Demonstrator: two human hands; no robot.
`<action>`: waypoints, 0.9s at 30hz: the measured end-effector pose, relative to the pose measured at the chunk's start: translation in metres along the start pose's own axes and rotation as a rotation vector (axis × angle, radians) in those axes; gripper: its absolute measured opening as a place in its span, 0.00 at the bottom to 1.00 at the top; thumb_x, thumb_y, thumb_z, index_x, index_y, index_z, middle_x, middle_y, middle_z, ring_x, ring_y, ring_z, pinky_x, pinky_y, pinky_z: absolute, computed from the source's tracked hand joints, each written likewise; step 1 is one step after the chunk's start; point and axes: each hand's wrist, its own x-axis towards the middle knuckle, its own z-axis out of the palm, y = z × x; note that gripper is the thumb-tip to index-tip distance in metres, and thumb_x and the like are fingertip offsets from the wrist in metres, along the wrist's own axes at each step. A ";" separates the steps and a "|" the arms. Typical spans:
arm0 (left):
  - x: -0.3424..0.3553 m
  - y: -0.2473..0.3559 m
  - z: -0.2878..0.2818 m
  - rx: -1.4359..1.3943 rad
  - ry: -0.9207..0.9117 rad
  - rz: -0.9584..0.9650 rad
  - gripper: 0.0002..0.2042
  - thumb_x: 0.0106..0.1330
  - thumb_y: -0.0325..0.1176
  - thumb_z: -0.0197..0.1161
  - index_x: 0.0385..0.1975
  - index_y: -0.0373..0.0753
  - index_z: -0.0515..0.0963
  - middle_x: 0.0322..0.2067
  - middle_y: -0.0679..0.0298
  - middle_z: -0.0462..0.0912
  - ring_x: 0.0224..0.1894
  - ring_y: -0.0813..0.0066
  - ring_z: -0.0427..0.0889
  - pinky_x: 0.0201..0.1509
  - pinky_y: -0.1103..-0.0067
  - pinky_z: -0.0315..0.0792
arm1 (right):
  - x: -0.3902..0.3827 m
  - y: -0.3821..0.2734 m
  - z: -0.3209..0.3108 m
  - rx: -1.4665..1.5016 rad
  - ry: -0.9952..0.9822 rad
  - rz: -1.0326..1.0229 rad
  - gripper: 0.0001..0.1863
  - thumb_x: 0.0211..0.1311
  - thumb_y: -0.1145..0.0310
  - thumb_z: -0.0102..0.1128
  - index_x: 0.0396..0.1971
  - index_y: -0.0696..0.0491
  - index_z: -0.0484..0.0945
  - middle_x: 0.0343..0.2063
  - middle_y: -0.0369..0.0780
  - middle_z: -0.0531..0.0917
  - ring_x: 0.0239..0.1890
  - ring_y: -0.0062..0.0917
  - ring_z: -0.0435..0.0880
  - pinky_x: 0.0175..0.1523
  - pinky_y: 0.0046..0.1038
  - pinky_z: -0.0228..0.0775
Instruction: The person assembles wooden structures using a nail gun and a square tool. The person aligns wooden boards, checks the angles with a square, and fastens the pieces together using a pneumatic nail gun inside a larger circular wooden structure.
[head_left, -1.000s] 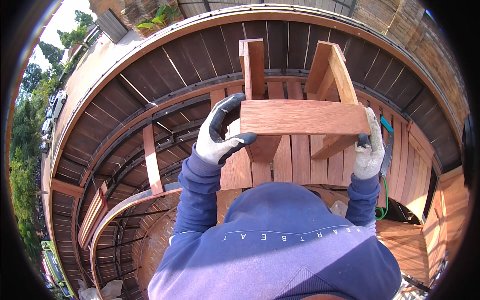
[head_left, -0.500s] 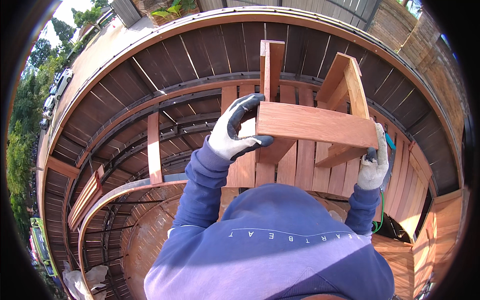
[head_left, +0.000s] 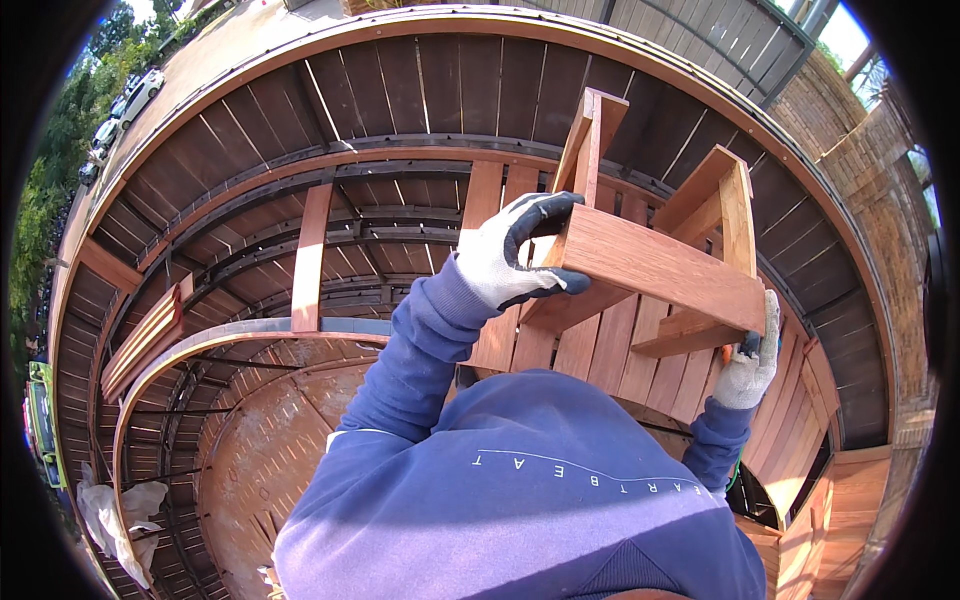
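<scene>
- Head view: gloved left hand (head_left: 500, 252) clamped on left end of wooden frame (head_left: 660, 268), fingers at upper edge, thumb at lower.
- Gloved right hand (head_left: 748, 375) holding the frame's right end.
- Frame over slatted seat (head_left: 575, 352), front board slanting down rightward; cannot tell if touching.
- Leftward: lone plank (head_left: 312, 250), then stacked slats (head_left: 146, 342).

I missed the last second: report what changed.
In the picture, the wooden frame shifted right, its front board now sloping down rightward; the slats swung likewise, so the view likely turned. The left hand and right hand still grip the board's ends.
</scene>
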 end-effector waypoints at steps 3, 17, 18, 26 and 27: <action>0.003 0.000 0.001 0.017 -0.010 -0.012 0.43 0.48 0.32 0.81 0.65 0.32 0.65 0.60 0.57 0.73 0.65 0.65 0.71 0.71 0.69 0.63 | -0.002 -0.004 0.001 0.040 -0.024 -0.102 0.26 0.76 0.63 0.45 0.69 0.57 0.63 0.68 0.44 0.68 0.69 0.31 0.66 0.73 0.32 0.53; 0.002 0.000 0.007 -0.110 0.038 -0.104 0.46 0.50 0.36 0.79 0.69 0.33 0.61 0.62 0.56 0.73 0.64 0.65 0.73 0.70 0.68 0.64 | -0.003 0.044 -0.009 0.100 -0.199 0.059 0.64 0.37 0.53 0.82 0.74 0.55 0.51 0.72 0.45 0.59 0.74 0.34 0.56 0.77 0.34 0.42; 0.002 0.002 0.008 -0.136 0.050 -0.121 0.46 0.50 0.36 0.79 0.69 0.33 0.61 0.62 0.56 0.73 0.64 0.65 0.73 0.70 0.68 0.64 | 0.000 0.038 -0.009 0.083 -0.225 0.090 0.65 0.35 0.56 0.82 0.74 0.55 0.51 0.72 0.45 0.59 0.74 0.33 0.56 0.77 0.34 0.43; 0.001 0.005 0.003 -0.084 0.050 -0.137 0.45 0.50 0.33 0.78 0.69 0.29 0.60 0.63 0.53 0.72 0.64 0.64 0.72 0.70 0.68 0.64 | 0.014 0.054 0.001 0.168 -0.270 0.033 0.64 0.32 0.60 0.84 0.72 0.54 0.53 0.70 0.45 0.63 0.71 0.34 0.63 0.75 0.34 0.54; 0.001 0.004 0.004 -0.089 0.056 -0.140 0.45 0.50 0.32 0.77 0.69 0.29 0.60 0.62 0.53 0.72 0.64 0.64 0.73 0.70 0.68 0.64 | 0.014 0.058 0.001 0.159 -0.267 0.011 0.63 0.32 0.60 0.84 0.72 0.55 0.54 0.69 0.46 0.64 0.70 0.34 0.64 0.74 0.34 0.55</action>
